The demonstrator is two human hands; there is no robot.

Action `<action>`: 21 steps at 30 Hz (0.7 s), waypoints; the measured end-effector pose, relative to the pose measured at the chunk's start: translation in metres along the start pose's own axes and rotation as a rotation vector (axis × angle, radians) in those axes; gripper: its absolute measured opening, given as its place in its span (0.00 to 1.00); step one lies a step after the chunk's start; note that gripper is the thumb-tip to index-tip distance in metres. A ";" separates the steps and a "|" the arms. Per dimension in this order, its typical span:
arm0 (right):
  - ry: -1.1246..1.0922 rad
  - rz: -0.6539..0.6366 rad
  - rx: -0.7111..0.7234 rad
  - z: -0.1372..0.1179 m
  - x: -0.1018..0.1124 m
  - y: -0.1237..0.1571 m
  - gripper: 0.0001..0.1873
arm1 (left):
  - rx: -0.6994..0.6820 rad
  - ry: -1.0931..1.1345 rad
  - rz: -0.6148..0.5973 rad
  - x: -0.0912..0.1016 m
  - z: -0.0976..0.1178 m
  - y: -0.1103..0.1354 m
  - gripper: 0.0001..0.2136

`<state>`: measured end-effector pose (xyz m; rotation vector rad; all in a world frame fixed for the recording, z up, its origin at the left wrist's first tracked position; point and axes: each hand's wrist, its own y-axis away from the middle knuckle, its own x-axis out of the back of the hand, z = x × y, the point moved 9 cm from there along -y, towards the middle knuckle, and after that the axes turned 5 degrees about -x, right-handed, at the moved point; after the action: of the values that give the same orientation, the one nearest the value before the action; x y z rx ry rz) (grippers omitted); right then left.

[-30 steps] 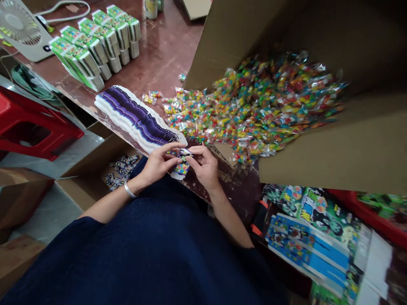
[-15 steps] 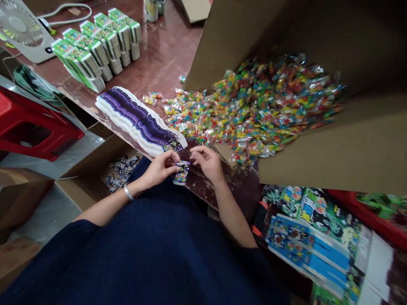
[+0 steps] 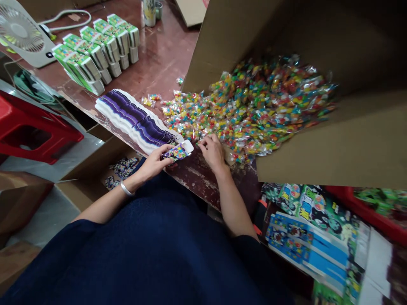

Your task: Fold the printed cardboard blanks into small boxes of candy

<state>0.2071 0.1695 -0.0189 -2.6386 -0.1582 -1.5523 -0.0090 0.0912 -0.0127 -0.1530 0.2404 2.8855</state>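
My left hand (image 3: 154, 162) is closed round a small purple printed carton (image 3: 176, 153), its white end flap standing open toward the right. Just right of it, my right hand (image 3: 212, 151) has its thumb and fingers pinched together at the near edge of a heap of clear candy packets (image 3: 241, 114). Whatever is between those fingertips is too small to make out. Behind the left hand, a long row of flat purple and white cartons (image 3: 133, 118) lies fanned out along the table edge.
A big cardboard box (image 3: 299, 156) lies on its side, candy packets spilling from it. Stacked green cartons (image 3: 95, 46) and a white fan (image 3: 27, 36) occupy the far left. Below the table edge are an open box (image 3: 79, 192) with filled-looking cartons and a red stool (image 3: 60, 123).
My left hand has turned the carton so its flap points up and right. My right hand has moved slightly right and away from me to the heap, its fingers closing.
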 end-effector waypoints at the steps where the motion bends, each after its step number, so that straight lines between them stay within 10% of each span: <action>1: -0.010 -0.020 0.018 0.002 0.001 0.004 0.06 | -0.031 -0.042 0.007 0.002 0.001 -0.002 0.17; 7: 0.023 0.015 -0.007 0.018 0.018 0.011 0.18 | -0.105 -0.171 -0.017 0.004 -0.003 -0.010 0.21; 21: 0.345 -0.274 0.274 -0.035 -0.007 0.014 0.16 | -0.107 -0.148 0.097 0.014 0.006 -0.005 0.20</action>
<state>0.1757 0.1511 -0.0083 -2.1740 -0.6786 -1.8813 -0.0216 0.1006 -0.0098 0.0556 0.0686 2.9890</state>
